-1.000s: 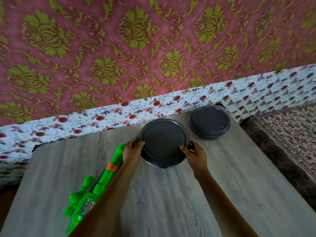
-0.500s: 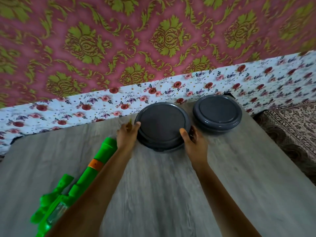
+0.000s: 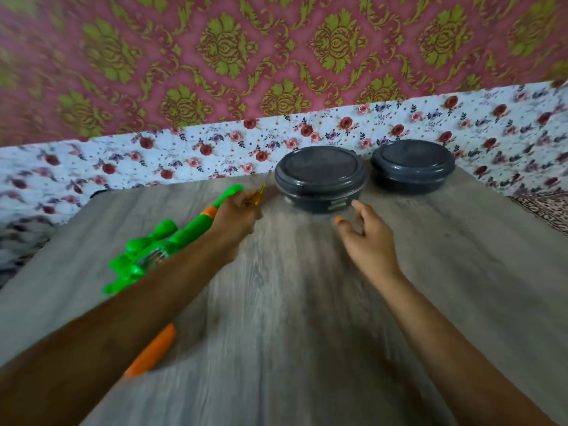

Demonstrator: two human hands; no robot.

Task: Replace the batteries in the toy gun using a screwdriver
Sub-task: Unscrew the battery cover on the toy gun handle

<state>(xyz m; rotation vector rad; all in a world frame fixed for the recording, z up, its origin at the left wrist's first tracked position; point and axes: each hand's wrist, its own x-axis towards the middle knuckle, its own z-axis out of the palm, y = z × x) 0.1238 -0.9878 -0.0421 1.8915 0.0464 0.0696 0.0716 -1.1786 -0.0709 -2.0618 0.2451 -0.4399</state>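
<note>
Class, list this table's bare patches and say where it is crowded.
Bare: table between left forearm and right forearm; also right of right hand. Crowded: toy gun and left hand at left; left container and right container behind.

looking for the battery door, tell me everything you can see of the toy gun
The toy gun looks like bright green plastic with an orange band near the muzzle and a clear window mid-body. It lies flat at the left of the table, barrel pointing away. The left forearm crosses over it, hiding the rear; no battery door shows.
</note>
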